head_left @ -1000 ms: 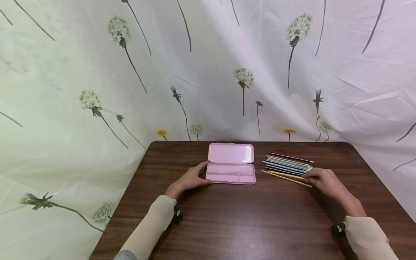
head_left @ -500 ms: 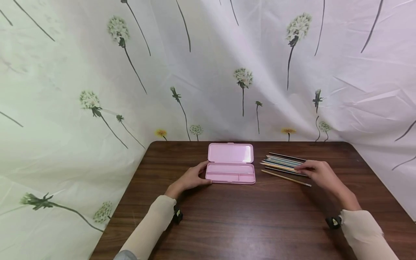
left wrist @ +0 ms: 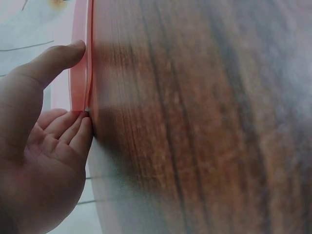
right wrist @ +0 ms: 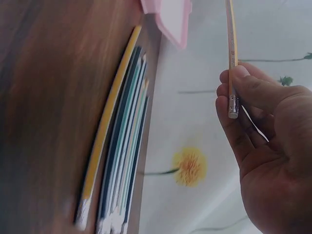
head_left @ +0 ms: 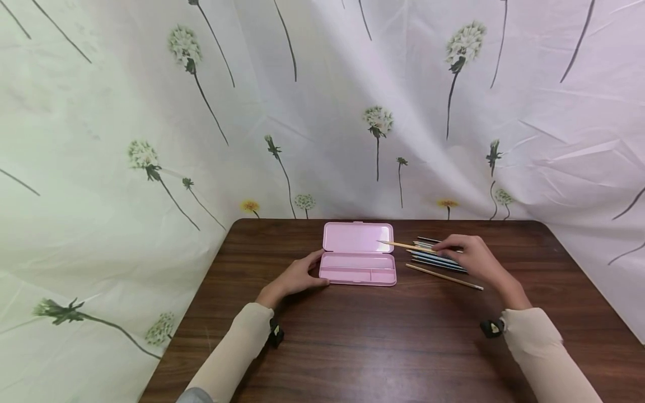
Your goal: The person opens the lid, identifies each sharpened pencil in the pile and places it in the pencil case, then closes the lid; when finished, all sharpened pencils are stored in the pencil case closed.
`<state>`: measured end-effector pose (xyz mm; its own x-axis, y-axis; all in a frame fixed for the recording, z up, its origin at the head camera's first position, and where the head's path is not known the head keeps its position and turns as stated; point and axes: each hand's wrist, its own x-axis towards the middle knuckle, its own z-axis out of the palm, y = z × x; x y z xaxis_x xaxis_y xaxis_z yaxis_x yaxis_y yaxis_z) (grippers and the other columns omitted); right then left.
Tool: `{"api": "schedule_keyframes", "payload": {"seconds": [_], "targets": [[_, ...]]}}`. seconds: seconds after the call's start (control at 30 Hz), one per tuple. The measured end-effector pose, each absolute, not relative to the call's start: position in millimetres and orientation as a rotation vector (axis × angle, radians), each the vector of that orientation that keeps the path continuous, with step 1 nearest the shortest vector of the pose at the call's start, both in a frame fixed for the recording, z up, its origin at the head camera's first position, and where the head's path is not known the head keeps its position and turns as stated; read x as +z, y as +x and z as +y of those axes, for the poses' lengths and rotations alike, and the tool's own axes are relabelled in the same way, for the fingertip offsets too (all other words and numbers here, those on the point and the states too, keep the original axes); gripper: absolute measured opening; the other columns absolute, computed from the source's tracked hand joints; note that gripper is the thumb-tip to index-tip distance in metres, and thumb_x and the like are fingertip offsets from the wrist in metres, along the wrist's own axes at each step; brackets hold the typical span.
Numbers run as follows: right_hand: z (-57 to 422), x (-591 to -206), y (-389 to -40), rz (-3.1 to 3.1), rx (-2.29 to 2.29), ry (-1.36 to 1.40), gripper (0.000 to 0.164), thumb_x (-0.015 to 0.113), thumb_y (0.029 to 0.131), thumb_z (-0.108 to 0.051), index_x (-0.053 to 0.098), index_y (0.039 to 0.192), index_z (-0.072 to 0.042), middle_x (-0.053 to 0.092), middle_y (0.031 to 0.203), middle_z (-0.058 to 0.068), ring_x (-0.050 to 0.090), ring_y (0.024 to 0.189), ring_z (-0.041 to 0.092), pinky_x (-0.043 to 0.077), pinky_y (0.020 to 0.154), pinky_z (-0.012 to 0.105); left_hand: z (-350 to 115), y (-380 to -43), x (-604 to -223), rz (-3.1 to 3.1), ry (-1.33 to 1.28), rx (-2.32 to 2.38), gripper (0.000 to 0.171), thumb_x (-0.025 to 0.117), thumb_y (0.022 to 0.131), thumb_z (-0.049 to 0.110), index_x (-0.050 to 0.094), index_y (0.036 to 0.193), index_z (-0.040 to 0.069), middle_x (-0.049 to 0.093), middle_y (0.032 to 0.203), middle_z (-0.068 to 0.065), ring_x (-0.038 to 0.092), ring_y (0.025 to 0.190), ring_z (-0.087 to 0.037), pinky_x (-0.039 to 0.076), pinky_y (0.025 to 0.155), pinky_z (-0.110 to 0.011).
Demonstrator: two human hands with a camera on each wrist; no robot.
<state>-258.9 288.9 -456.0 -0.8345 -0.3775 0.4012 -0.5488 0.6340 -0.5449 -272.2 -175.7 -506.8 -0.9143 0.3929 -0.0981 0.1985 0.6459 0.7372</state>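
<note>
A pink pencil case (head_left: pixel 345 274) lies on the table with its lid (head_left: pixel 353 237) swung back. My left hand (head_left: pixel 294 275) holds it at the left end, thumb against the front side and fingers around the end, as the left wrist view shows. Between thumb and fingers, my right hand (head_left: pixel 476 258) pinches a yellow pencil (right wrist: pixel 232 48) near its eraser end. That pencil is raised, and its point reaches over the lid's right part in the head view. Below the right hand lies a row of pencils (right wrist: pixel 122 141), partly hidden by it in the head view.
A single yellow pencil (head_left: pixel 443 276) lies in front of the row. The brown wooden table (head_left: pixel 373 341) ends at the back against a white cloth (head_left: pixel 322 112) printed with dandelions. Dividers split the case's base into compartments.
My right hand took a yellow pencil from the row's front side, lifted it and carried it left toward the case. The left hand has stayed put on the case.
</note>
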Motion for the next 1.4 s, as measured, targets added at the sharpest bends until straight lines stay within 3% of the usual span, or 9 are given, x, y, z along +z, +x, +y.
{"api": "schedule_keyframes", "payload": {"seconds": [0.47,0.83,1.07,1.23,1.4], "targets": [[236.3,-448.8,-287.5,-2.609,1.053,0.830,0.018,0.077,0.094,0.004,0.085,0.103,-0.008,0.081,0.095,0.003,0.069,0.086,0.006,0.057,0.076,0.025,-175.4,-272.1,-506.9,2.635,0.480,1.093,0.092,0.084,0.094,0.033,0.033,0.169,0.017,0.041,0.170,-0.014,0.041,0.157,-0.031,0.035,0.128,-0.052],[205.5,-456.6,-298.0,-2.640,1.200,0.858,0.015,0.078,0.093,0.003,0.085,0.102,-0.007,0.082,0.098,0.006,0.073,0.089,0.026,0.057,0.075,0.028,-175.5,-273.1,-508.3,2.628,0.467,1.091,0.093,0.084,0.093,0.034,0.033,0.169,0.019,0.039,0.172,-0.011,0.040,0.158,-0.029,0.034,0.129,-0.050],[190.1,-471.4,-303.1,-2.699,1.197,0.858,0.015,0.077,0.094,0.001,0.086,0.101,-0.010,0.082,0.100,0.003,0.070,0.091,0.015,0.056,0.079,0.029,-175.7,-273.5,-509.1,2.632,0.456,1.089,0.093,0.084,0.093,0.035,0.033,0.169,0.021,0.041,0.171,-0.012,0.041,0.158,-0.030,0.034,0.128,-0.051],[179.6,-484.7,-308.3,-2.706,1.190,0.910,0.017,0.076,0.094,0.005,0.086,0.099,-0.007,0.082,0.099,0.007,0.067,0.087,0.012,0.054,0.075,0.025,-176.9,-273.0,-509.0,2.634,0.460,1.083,0.093,0.084,0.092,0.036,0.034,0.169,0.021,0.041,0.170,-0.012,0.041,0.157,-0.030,0.034,0.128,-0.051],[170.8,-492.7,-309.3,-2.726,1.172,0.926,0.017,0.076,0.093,0.004,0.086,0.097,-0.009,0.083,0.098,0.006,0.071,0.092,0.013,0.058,0.081,0.028,-176.2,-272.3,-507.1,2.638,0.466,1.073,0.093,0.084,0.093,0.035,0.033,0.169,0.020,0.041,0.170,-0.013,0.041,0.157,-0.031,0.035,0.128,-0.052]]}}
